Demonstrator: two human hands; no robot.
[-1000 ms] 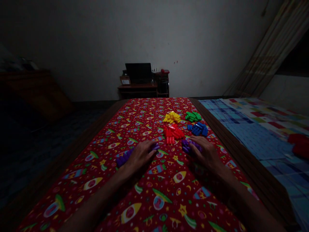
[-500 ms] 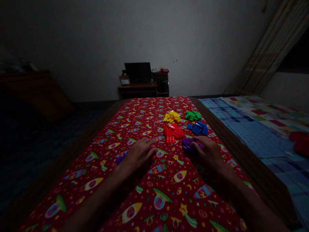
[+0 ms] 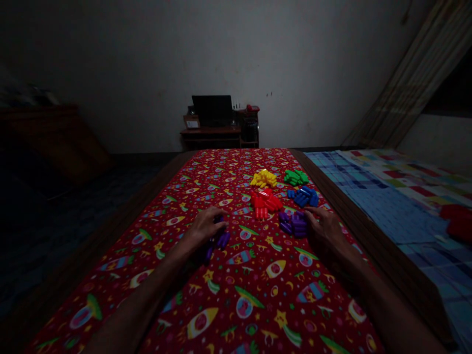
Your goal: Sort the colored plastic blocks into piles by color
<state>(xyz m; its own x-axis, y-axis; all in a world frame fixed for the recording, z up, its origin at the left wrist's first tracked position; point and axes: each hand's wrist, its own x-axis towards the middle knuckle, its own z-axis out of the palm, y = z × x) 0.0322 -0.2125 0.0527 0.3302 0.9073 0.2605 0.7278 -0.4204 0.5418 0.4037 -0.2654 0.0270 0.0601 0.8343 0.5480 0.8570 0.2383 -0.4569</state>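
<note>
My left hand is curled over a bunch of purple plastic blocks on the red patterned tablecloth, gripping them. My right hand rests just right of a small purple block pile, fingers bent and touching its edge; whether it grips a block is unclear. Beyond the hands lie separate piles of red blocks, blue blocks, yellow blocks and green blocks.
The room is dim. The table's wooden edge runs along the right, with a checked blue bedspread and a red object beyond. A small desk with a dark screen stands against the far wall.
My left hand has lifted and curled round purple blocks that lay under it. My right hand has slid rightward off the purple pile, which now shows in full.
</note>
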